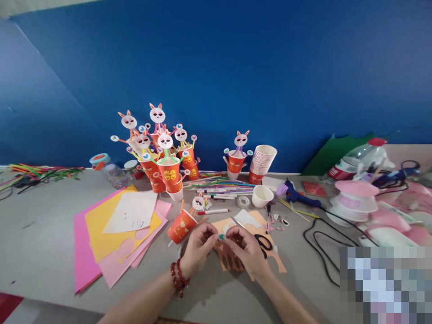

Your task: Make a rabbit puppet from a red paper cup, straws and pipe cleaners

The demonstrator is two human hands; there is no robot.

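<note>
Between both hands is a small white disc with a teal-green mark (pixel 221 236), pinched at its edges. My left hand (pixel 200 248), with a red bead bracelet at the wrist, has its thumb and forefinger on the disc's left side. Thumb and fingers of my right hand (pixel 245 247) close on the right side. Below them lies a peach paper sheet (pixel 227 262) with cut-out holes, and black-handled scissors (pixel 264 243) rest on it, partly hidden by my right hand. Left of my hands, a red paper cup (pixel 181 227) with a rabbit face (pixel 198 202) lies tilted.
Several rabbit-faced red cups (pixel 169 170) stand at the back left, another (pixel 236 162) beside stacked cups (pixel 263 159). Coloured paper sheets (pixel 89 234) lie left. A blue glue gun (pixel 300 195) trails a black cable (pixel 319 238) at right. Markers (pixel 213 211) and a tape roll (pixel 243 202) lie ahead.
</note>
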